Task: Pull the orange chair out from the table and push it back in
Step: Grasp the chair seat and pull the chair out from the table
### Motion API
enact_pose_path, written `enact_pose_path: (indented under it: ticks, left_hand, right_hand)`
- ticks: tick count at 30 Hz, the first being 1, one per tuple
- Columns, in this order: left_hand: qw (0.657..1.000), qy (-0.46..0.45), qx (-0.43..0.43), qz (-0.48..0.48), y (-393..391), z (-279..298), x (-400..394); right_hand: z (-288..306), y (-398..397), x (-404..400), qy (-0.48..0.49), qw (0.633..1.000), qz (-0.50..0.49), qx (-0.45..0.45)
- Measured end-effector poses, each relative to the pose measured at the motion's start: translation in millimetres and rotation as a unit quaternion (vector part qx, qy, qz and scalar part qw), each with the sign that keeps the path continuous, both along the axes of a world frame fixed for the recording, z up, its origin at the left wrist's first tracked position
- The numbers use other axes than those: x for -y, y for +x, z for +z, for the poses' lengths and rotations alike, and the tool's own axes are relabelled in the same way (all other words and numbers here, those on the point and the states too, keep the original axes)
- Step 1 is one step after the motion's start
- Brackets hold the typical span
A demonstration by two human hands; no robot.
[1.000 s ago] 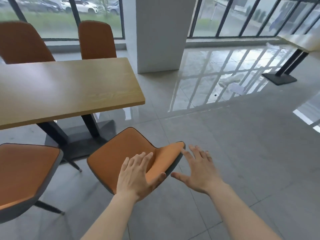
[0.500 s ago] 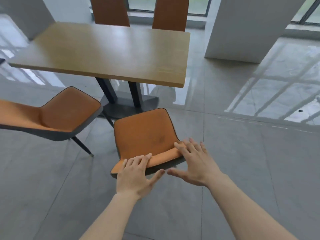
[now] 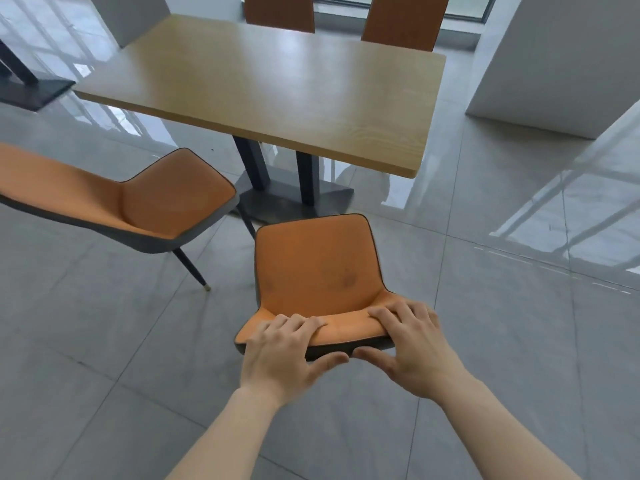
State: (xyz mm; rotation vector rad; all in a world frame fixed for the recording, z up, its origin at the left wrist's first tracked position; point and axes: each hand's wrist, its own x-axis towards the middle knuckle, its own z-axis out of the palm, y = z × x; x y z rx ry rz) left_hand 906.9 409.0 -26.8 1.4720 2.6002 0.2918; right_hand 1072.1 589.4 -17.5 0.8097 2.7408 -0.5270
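The orange chair (image 3: 317, 271) stands on the grey tiled floor (image 3: 104, 341), pulled clear of the wooden counter (image 3: 277, 81), its seat front near the dark pedestal base (image 3: 294, 199) and its backrest toward the person. Both hands are on the top edge of that backrest. The left hand (image 3: 280, 355) sits at the left part of the edge, fingers curled over the orange upholstery and thumb reaching along the dark outer shell below, so the grip pinches the backrest between them. The right hand (image 3: 412, 348) does the same at the right part of the edge: fingers folded over the top, thumb stretched leftward under the rim, nearly meeting the other thumb. Both bare forearms run in from the bottom of the view. To the left, a second orange chair (image 3: 138, 202) stands apart from the counter too, turned at an angle, one thin black leg (image 3: 190, 268) showing beneath it. Across the counter, two more orange chair backs (image 3: 405, 19) rise at its far edge. A white pillar (image 3: 554, 64) stands to the right, and the glossy floor there carries window reflections. At the far left edge sits another dark base plate (image 3: 31, 91) with slanted legs.
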Motion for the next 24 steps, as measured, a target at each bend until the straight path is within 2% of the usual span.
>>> enact_pose_path:
  ticks: [8, 24]
  left_hand:
    - [1.000, -0.009, 0.003, -0.015, -35, 0, -25]
    - [0.999, -0.010, -0.001, -0.051, -193, -4, -103]
  right_hand:
    - [3, -33, -24, 0.000, 1.000, -0.002, 0.019]
    - [-2, -176, -87, 0.022, 0.998, -0.050, 0.015]
